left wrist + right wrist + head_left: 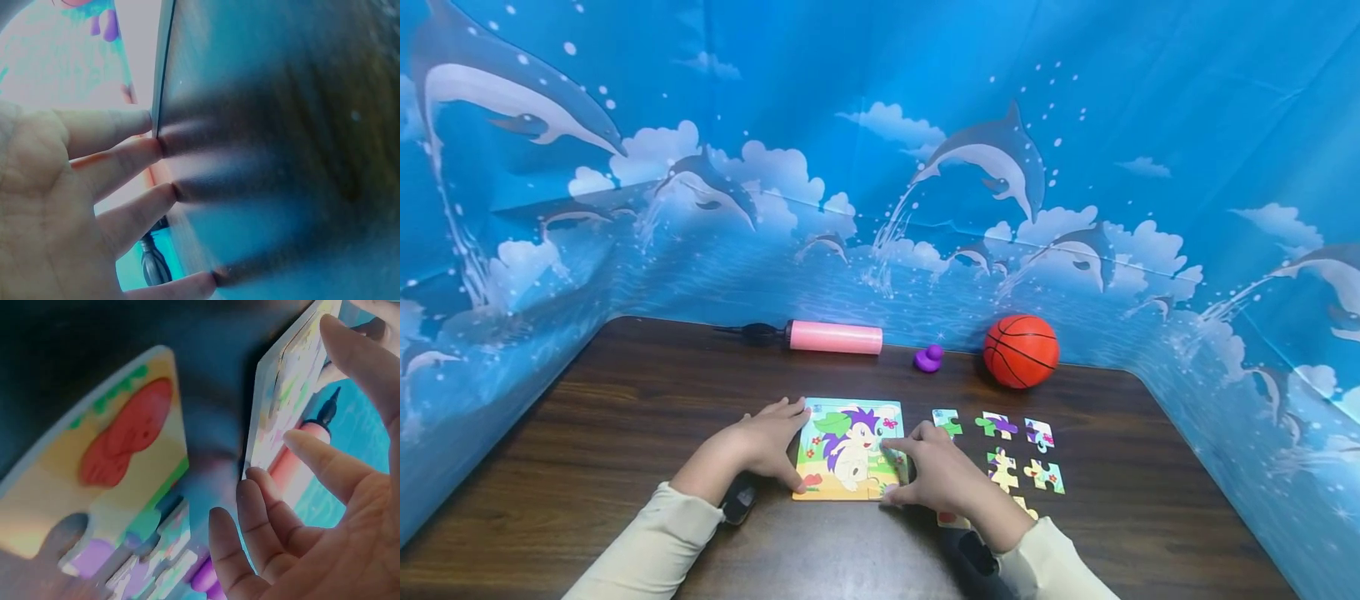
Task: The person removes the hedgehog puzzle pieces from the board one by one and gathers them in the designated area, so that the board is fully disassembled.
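Observation:
A jigsaw puzzle board (850,450) with a purple-spined hedgehog picture lies flat on the dark table. My left hand (767,446) spans its left side, thumb at the lower left corner and fingers at the upper left. In the left wrist view, that hand's straight fingertips (159,147) meet the table along the board's edge. My right hand (940,471) is at the board's right side, index finger over the picture and thumb by the lower right corner. In the right wrist view, its fingers are spread and loosely bent near the board (278,394).
Several loose puzzle pieces (1002,469) lie to the right, partly behind my right forearm; one shows a red shape (128,434). Along the back stand a pink hand pump (835,337), a purple toy duck (928,358) and an orange basketball (1021,351), before a dolphin-print curtain (880,167).

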### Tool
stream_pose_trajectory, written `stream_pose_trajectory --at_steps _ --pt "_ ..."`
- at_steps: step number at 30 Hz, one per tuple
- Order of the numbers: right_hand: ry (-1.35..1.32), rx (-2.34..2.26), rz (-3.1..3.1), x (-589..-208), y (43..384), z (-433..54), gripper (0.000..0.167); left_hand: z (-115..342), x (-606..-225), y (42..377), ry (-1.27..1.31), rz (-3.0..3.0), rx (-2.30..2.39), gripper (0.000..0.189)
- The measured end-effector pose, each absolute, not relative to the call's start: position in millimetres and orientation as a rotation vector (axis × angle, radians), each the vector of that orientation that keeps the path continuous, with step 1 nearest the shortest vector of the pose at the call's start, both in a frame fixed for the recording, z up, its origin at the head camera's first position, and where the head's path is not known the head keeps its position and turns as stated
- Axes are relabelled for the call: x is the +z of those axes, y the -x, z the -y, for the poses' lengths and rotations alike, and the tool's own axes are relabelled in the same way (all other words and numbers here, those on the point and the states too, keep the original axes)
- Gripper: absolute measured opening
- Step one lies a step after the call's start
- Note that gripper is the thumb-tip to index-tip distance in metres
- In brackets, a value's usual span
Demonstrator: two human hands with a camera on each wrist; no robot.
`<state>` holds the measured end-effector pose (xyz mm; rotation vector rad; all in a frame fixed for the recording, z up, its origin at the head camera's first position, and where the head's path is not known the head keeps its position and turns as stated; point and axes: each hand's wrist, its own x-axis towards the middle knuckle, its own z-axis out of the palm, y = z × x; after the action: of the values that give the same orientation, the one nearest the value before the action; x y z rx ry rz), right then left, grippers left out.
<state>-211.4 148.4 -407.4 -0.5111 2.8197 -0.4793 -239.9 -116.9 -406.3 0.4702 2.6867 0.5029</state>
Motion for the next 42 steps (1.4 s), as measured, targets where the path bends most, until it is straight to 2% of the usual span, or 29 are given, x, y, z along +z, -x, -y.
stream_pose_trajectory --at_steps 11,23,27,34,42 --pt "0.529 -0.523 -2.809 -412 219 -146 0.049 117 -406 240 -0.467 -2.684 0.495 0.104" --pt "0.675 -0.576 -2.901 -417 214 -144 0.046 116 -405 239 -0.465 -2.687 0.484 0.104" --pt "0.596 -0.757 -2.816 -419 212 -145 0.043 116 -406 240 -0.468 -2.685 0.486 0.104" --pt "0.339 -1.393 -2.357 -418 211 -159 0.036 116 -407 241 -0.474 -2.682 0.488 0.103" --pt "0.089 -1.546 -2.165 -415 205 -194 0.037 117 -408 241 -0.460 -2.681 0.490 0.106"
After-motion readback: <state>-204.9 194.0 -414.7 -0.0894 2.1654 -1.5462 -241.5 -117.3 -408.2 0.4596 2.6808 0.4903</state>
